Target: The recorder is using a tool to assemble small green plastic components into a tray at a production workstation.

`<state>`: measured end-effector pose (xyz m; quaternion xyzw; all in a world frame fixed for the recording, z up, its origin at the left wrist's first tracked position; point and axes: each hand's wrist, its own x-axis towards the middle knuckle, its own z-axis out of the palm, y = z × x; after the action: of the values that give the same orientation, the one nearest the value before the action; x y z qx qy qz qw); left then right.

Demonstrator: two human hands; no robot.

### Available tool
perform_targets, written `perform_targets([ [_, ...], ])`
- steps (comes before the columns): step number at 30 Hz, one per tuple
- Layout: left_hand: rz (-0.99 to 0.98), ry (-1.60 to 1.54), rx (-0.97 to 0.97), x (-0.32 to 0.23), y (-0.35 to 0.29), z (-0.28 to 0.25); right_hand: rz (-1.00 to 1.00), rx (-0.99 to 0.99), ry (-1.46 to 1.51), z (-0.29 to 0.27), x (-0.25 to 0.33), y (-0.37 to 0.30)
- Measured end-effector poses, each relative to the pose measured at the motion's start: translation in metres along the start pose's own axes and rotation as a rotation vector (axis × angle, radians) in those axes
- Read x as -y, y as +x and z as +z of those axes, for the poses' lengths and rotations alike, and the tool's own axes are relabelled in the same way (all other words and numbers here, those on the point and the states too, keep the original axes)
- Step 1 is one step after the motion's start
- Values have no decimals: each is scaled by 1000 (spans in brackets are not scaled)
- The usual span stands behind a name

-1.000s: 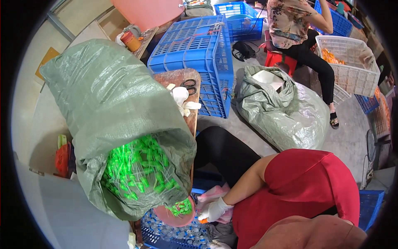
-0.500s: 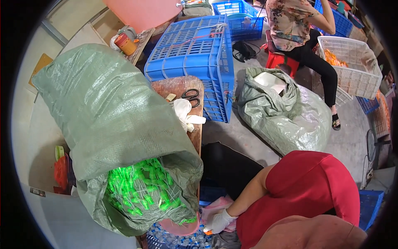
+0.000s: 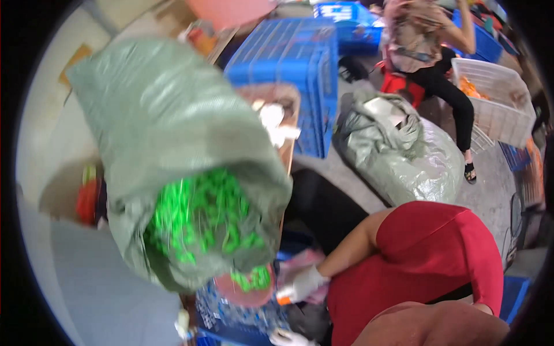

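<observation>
My right hand (image 3: pixel 302 285), in a white glove, is closed on a small orange piece (image 3: pixel 284 300) at its fingertips. It is beside a pink bowl (image 3: pixel 242 298) that holds bright green plastic pieces (image 3: pixel 251 279). My left hand (image 3: pixel 290 338), also gloved in white, is at the lower edge, blurred and partly cut off, so its fingers are unclear. Under the bowl is a blue crate (image 3: pixel 231 334) with many small clear and blue pieces (image 3: pixel 216 308). Over it gapes a large green woven sack (image 3: pixel 173 121), full of green pieces with thin clear tubes (image 3: pixel 199 210).
A wooden board (image 3: pixel 291 106) with white cloth (image 3: pixel 272 118) lies behind the sack. Beyond are blue crates (image 3: pixel 277 55). A second woven sack (image 3: pixel 398 153) lies on the floor. At the far right a person (image 3: pixel 412 37) sits by a white crate (image 3: pixel 490 98).
The view has shifted and blurred. The sack's mouth is higher in the picture, and more of the pink bowl, its green pieces and the blue crate shows. My left hand has appeared at the lower edge.
</observation>
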<state>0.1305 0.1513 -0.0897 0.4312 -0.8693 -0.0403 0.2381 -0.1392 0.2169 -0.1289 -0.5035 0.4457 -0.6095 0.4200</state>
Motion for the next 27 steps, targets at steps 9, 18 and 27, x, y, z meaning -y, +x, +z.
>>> perform_targets([
  [9,-214,-317,-74,-62,42,7,-21,-251,-551,-71,72,75],
  [18,-263,-313,-38,-60,27,-1,17,118,-1042,-44,11,165],
  [27,-178,-6,-19,-13,76,9,34,215,-1416,-42,-29,201],
])
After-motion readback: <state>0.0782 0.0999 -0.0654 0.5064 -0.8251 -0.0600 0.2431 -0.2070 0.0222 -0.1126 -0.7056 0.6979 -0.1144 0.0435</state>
